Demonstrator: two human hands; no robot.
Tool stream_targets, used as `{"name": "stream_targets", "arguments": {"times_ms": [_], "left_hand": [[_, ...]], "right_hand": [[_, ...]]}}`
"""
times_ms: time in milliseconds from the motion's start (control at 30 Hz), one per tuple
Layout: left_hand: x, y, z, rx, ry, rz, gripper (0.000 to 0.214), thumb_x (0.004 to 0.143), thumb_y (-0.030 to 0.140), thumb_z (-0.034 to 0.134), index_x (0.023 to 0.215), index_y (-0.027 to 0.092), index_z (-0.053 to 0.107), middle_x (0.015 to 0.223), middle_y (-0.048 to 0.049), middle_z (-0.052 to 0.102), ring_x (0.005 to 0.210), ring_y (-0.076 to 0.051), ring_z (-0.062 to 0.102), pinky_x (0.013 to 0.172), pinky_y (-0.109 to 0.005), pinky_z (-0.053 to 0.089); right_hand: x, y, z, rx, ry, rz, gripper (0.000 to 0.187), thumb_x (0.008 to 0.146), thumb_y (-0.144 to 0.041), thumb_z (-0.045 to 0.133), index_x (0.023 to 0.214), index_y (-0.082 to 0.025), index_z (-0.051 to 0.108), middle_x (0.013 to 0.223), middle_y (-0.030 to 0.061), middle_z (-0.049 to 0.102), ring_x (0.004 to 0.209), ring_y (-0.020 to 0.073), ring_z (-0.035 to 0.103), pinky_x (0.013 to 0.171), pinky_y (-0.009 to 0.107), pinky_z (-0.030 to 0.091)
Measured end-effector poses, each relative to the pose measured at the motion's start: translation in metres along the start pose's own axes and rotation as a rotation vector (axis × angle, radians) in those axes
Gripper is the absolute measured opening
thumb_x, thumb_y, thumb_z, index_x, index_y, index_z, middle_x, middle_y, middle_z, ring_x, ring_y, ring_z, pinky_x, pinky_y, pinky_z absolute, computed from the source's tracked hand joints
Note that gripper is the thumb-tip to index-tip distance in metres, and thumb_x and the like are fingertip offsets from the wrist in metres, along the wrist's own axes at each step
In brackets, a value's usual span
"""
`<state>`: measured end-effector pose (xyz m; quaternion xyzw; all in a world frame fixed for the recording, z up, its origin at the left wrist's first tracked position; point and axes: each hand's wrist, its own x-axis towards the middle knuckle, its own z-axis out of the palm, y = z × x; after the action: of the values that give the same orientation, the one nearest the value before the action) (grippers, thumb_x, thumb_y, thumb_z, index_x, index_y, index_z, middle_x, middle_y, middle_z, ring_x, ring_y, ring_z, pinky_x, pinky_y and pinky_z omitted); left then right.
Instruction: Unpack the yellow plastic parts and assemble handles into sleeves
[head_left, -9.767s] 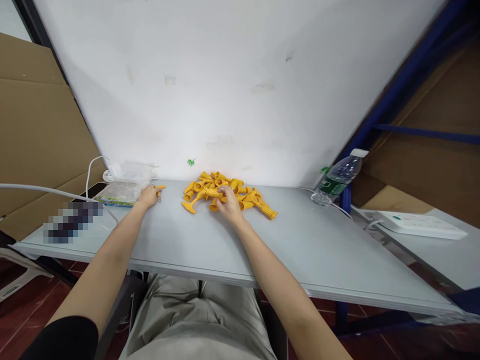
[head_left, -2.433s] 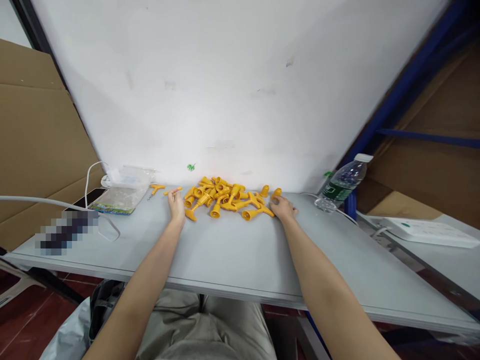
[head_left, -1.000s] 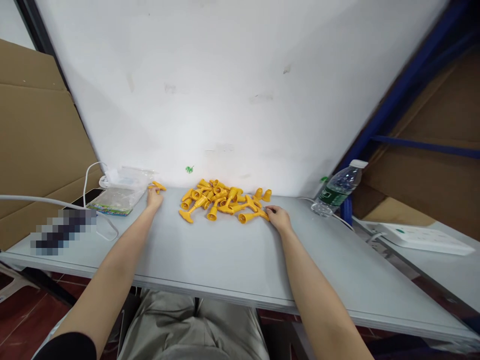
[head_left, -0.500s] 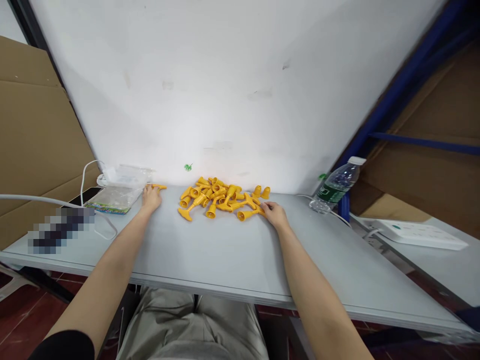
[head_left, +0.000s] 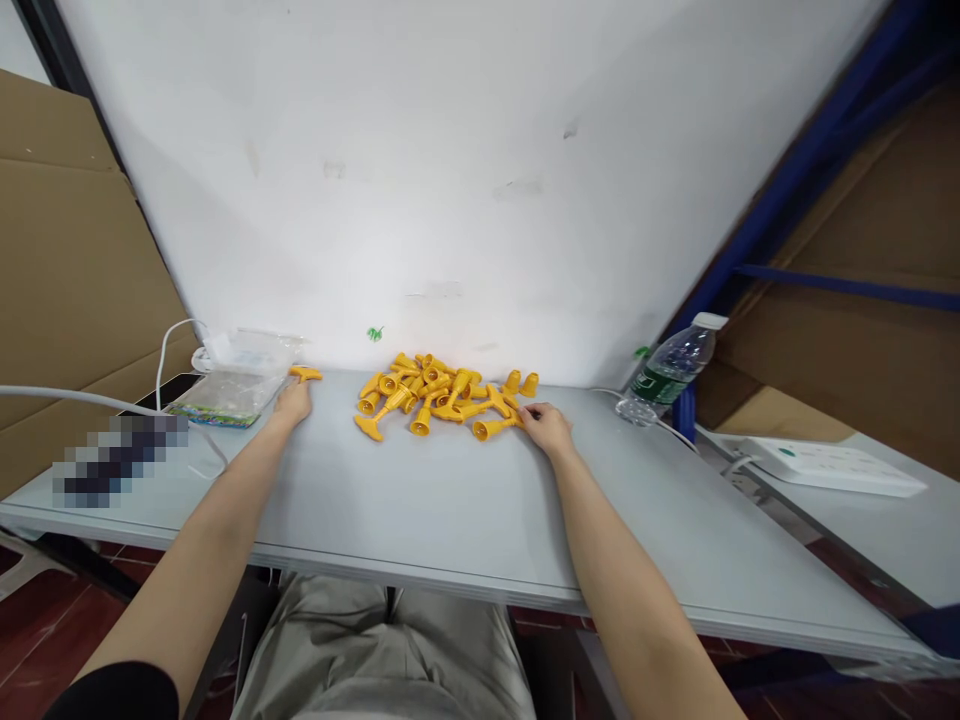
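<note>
At the back left of the table, my left hand (head_left: 294, 402) is closed around a yellow plastic T-handled piece (head_left: 306, 373). Its crossbar shows above my fingers; the rest is hidden by the hand. At the right edge of a pile of yellow T-handled pieces with bell-shaped ends (head_left: 421, 421), my right hand (head_left: 550, 428) has its fingers pinched on the handle end of one yellow piece (head_left: 491, 429). That piece's open bell points left. Two yellow bell-shaped parts (head_left: 530, 384) stand upright behind the right hand, near the wall.
Clear plastic bags (head_left: 238, 395) and a white cable (head_left: 161, 370) lie on the left, near a blurred-out dark object (head_left: 120, 460). A water bottle (head_left: 667, 375) leans at the right. Beyond it is a white power strip (head_left: 836, 466). A white panel (head_left: 450, 200) rises behind the table.
My left hand has drawn slightly left and nearer, and more of the yellow crossbar shows above it. My right hand stays at the pile's right edge with little change.
</note>
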<state>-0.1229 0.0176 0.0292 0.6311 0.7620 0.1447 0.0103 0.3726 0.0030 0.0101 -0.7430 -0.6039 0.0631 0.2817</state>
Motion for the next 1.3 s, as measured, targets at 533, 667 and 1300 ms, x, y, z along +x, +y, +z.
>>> {"name": "stream_targets", "arguments": {"times_ms": [533, 667, 1300], "left_hand": [[-0.029, 0.096, -0.010, -1.001, 0.394, -0.122, 0.035, 0.072, 0.005, 0.046, 0.099, 0.019, 0.064, 0.116, -0.0087, 0.062, 0.116, -0.022, 0.056, 0.104, -0.035, 0.042], [-0.050, 0.113, -0.003, -1.165, 0.461, -0.119, 0.033, 0.072, 0.004, 0.044, 0.095, 0.020, 0.062, 0.113, -0.0072, 0.063, 0.111, -0.019, 0.057, 0.100, -0.033, 0.044], [-0.064, 0.112, 0.013, -0.913, 0.485, 0.106, 0.032, 0.072, 0.002, 0.044, 0.094, 0.017, 0.062, 0.101, -0.0075, 0.062, 0.097, -0.019, 0.060, 0.083, -0.032, 0.050]], "right_hand": [[-0.007, -0.018, -0.002, -0.042, -0.010, -0.008, 0.033, 0.081, -0.040, 0.053, 0.106, -0.020, 0.060, 0.115, 0.0109, 0.066, 0.110, 0.0288, 0.057, 0.093, 0.047, 0.040], [-0.012, -0.030, -0.002, -0.012, -0.006, -0.102, 0.041, 0.085, -0.033, 0.043, 0.121, -0.021, 0.058, 0.134, 0.0130, 0.056, 0.125, 0.0319, 0.048, 0.099, 0.051, 0.036], [-0.028, -0.071, -0.004, -0.179, -0.236, -0.326, 0.049, 0.092, -0.019, 0.030, 0.128, -0.028, 0.062, 0.122, 0.0101, 0.064, 0.117, 0.0301, 0.052, 0.094, 0.048, 0.036]]}}
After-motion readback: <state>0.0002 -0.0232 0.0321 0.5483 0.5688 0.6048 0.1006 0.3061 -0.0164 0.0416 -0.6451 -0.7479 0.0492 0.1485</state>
